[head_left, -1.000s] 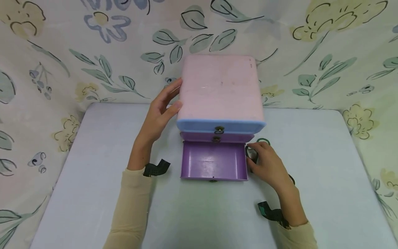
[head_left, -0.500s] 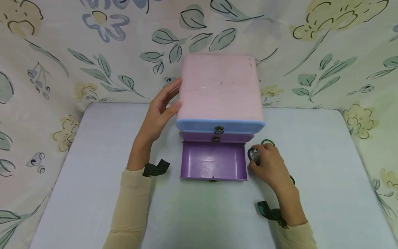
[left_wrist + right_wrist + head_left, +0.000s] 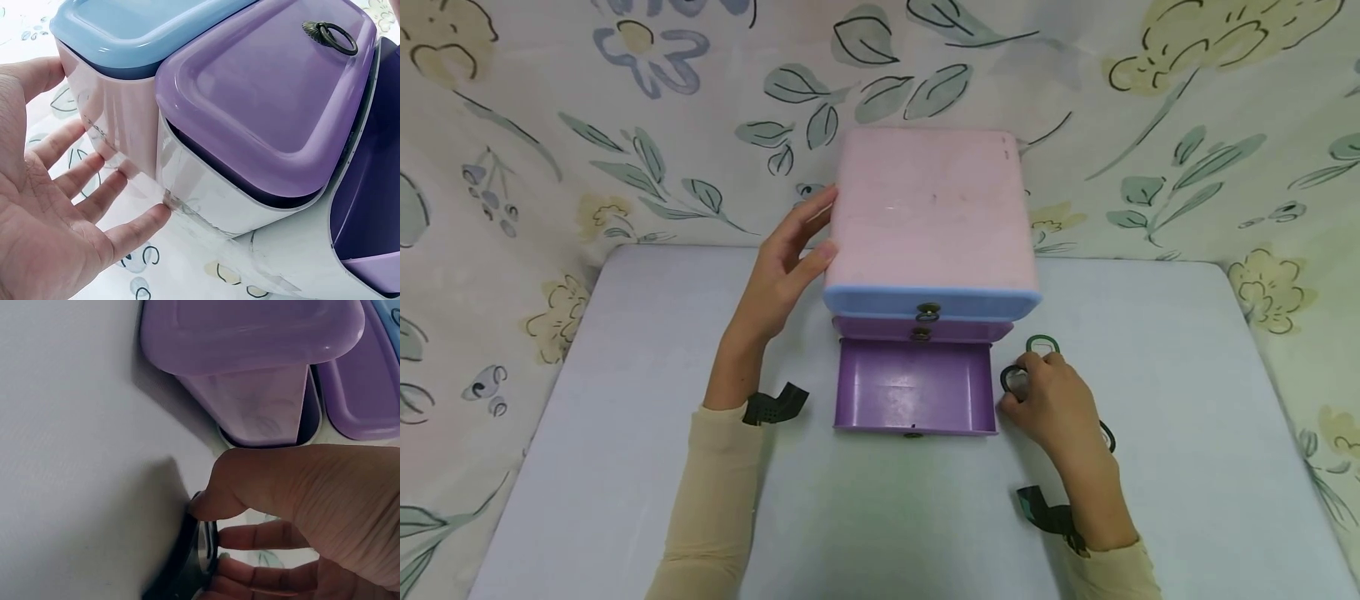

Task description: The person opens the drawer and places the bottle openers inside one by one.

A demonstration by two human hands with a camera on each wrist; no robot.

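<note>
A small drawer cabinet (image 3: pixel 932 212) has a pink top, a blue upper front and purple drawers below. Its bottom drawer (image 3: pixel 913 383) is pulled out, with nothing in it. My left hand (image 3: pixel 778 287) rests on the cabinet's left side; in the left wrist view its fingers (image 3: pixel 94 197) are spread and fairly straight. Beside the drawer, my right hand (image 3: pixel 1056 408) pinches a dark thing with a rounded black rim and a grey, shiny middle (image 3: pixel 1017 382) between thumb and fingers. In the right wrist view this black-rimmed thing (image 3: pixel 187 559) is close over the table; its kind I cannot tell.
A green ring-shaped thing (image 3: pixel 1042 342) lies just behind my right hand. Part of a black curved thing (image 3: pixel 1108 437) shows past the right wrist. Flowered cloth (image 3: pixel 700 125) hangs behind the white table (image 3: pixel 1187 400).
My right hand has shifted slightly right with the black-rimmed thing, away from the drawer's side. My left hand and the drawer have stayed in place.
</note>
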